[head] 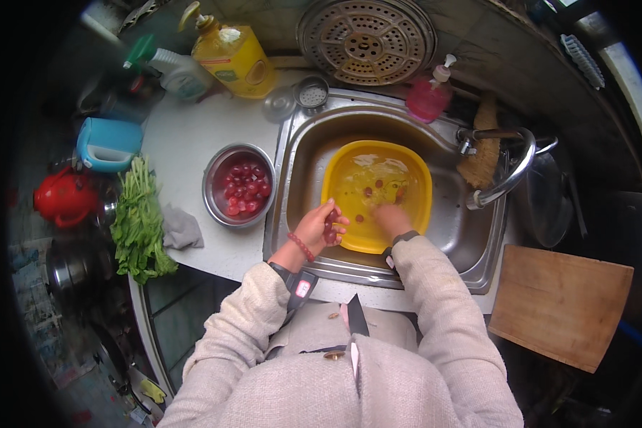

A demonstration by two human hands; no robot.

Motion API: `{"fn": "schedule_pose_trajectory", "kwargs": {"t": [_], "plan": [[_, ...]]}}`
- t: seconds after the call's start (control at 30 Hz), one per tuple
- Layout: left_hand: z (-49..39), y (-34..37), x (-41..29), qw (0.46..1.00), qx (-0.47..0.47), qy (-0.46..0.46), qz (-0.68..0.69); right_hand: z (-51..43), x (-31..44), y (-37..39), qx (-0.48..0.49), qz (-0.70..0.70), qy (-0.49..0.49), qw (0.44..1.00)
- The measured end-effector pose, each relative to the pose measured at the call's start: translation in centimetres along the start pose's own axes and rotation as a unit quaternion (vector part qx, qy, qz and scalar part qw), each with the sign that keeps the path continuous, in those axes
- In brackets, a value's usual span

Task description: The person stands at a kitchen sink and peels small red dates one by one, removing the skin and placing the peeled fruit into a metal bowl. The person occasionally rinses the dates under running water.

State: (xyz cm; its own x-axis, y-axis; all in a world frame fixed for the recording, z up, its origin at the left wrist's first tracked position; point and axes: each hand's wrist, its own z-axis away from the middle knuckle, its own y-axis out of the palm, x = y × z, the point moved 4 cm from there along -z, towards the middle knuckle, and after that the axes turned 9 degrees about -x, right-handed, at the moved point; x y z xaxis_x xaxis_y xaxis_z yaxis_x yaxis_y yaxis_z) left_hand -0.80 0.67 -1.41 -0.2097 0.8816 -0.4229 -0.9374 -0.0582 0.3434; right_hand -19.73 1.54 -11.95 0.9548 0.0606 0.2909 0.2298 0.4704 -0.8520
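A yellow plastic basin (331,166) of water stands in the steel sink, with several red grapes (359,218) in it. My left hand (321,222) is at the basin's near left rim, its fingers curled around a few red grapes (330,227). My right hand (393,220) reaches down into the water; its fingers are blurred and partly hidden, so whether they hold anything is unclear. On the counter left of the sink, a steel bowl (209,198) holds many red grapes (246,187).
A curved chrome faucet (519,171) reaches over the sink's (460,214) right side. Leafy greens (139,230) and a grey cloth (182,227) lie left of the bowl. Soap bottles (235,59) stand behind; a wooden board (562,305) is at right.
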Motion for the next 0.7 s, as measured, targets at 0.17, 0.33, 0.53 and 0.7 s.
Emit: {"fn": "schedule_pose_trajectory", "kwargs": {"t": [0.17,0.33,0.53,0.7], "plan": [[-0.1,0.4,1.3,1.0,-0.001,-0.001,-0.006,0.6,2.3,1.4,0.054,0.061,-0.041,0.996],[0.4,0.2,0.8,0.999,-0.009,0.014,-0.049,0.2,-0.4,4.6,0.05,0.004,0.052,0.997],[0.7,0.2,0.4,0.998,0.008,0.011,-0.068,1.6,-1.6,0.4,0.072,0.012,0.068,0.995],[1.1,0.9,-0.2,0.997,0.024,0.042,-0.068,5.0,3.1,-7.5,0.069,-0.573,0.069,0.814]]}}
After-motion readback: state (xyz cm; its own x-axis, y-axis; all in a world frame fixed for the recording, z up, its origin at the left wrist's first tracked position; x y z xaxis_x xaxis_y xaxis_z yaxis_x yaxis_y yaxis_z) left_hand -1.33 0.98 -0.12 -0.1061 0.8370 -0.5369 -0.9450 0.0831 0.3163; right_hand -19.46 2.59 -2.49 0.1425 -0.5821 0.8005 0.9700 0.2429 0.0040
